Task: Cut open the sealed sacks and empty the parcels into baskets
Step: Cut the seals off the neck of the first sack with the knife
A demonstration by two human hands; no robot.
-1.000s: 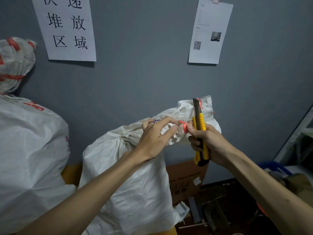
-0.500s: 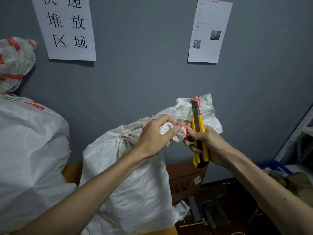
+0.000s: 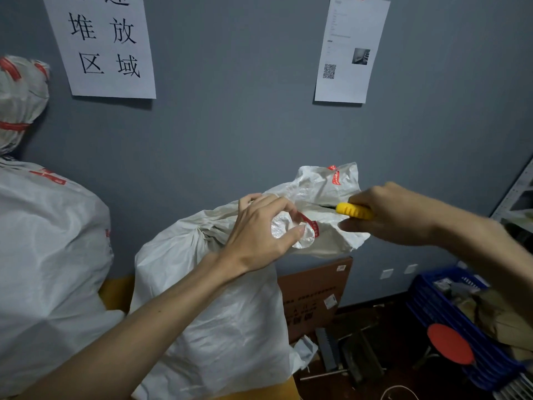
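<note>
A white woven sack [image 3: 225,313] leans against the grey wall, its neck bunched and bound by a red tie [image 3: 310,225]. My left hand [image 3: 259,229] grips the bunched neck just left of the tie. My right hand [image 3: 395,215] holds a yellow utility knife [image 3: 354,210] lying sideways, its tip pushed into the sack fabric just right of the tie, where a dark slit shows. The blade itself is hidden in the fabric. The sack's loose top [image 3: 331,180] flares above the tie.
A second, larger tied sack [image 3: 49,255] stands at the left. A brown cardboard box [image 3: 314,295] sits behind the sack. A blue basket [image 3: 450,313] with parcels is at the lower right, a red stool [image 3: 450,343] before it. Metal shelving edges the far right.
The knife went from upright beside the tie to lying sideways, and now pokes into the sack neck. My left hand keeps its grip on the neck.
</note>
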